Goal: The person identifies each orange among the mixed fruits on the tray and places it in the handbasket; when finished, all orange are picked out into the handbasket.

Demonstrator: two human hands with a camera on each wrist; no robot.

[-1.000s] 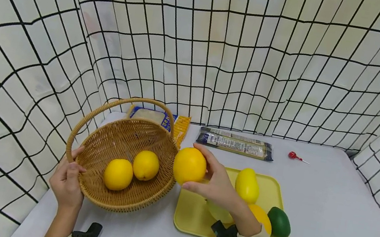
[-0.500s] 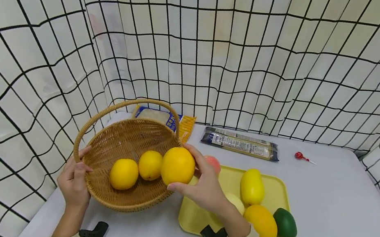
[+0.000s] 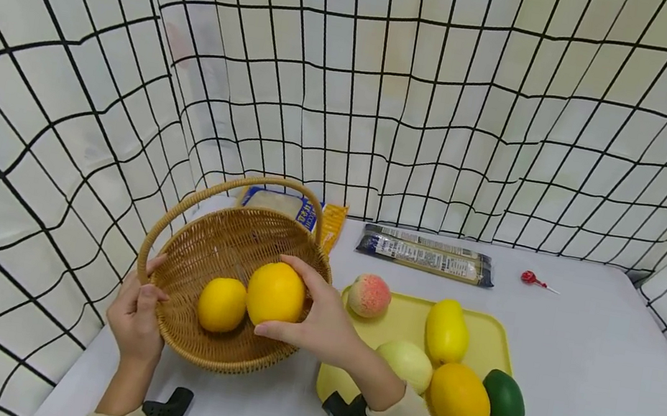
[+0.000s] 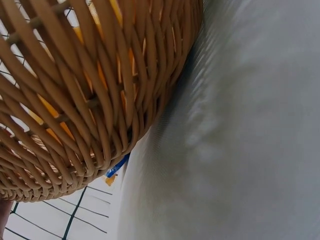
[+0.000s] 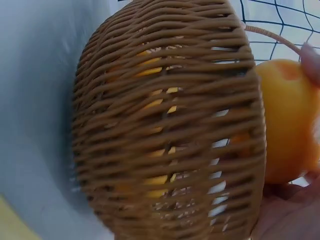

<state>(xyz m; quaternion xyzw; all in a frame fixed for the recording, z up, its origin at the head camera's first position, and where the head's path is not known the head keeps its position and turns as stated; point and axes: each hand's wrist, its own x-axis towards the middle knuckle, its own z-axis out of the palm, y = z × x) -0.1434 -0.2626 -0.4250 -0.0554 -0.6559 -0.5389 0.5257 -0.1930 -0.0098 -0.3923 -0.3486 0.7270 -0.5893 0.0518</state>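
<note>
Yellow fruit [image 3: 276, 295] is pinched in right hand [image 3: 319, 318], left hand [image 3: 136, 319] grips basket [image 3: 217, 242]; best lowered gently before release.

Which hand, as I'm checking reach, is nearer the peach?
Right: the right hand is just left of the peach; the left hand is farther left, across the wicker basket.

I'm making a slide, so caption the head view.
Left hand grips a wicker basket; right hand holds a yellow fruit at the basket's opening, a tray of more fruit alongside.
</note>
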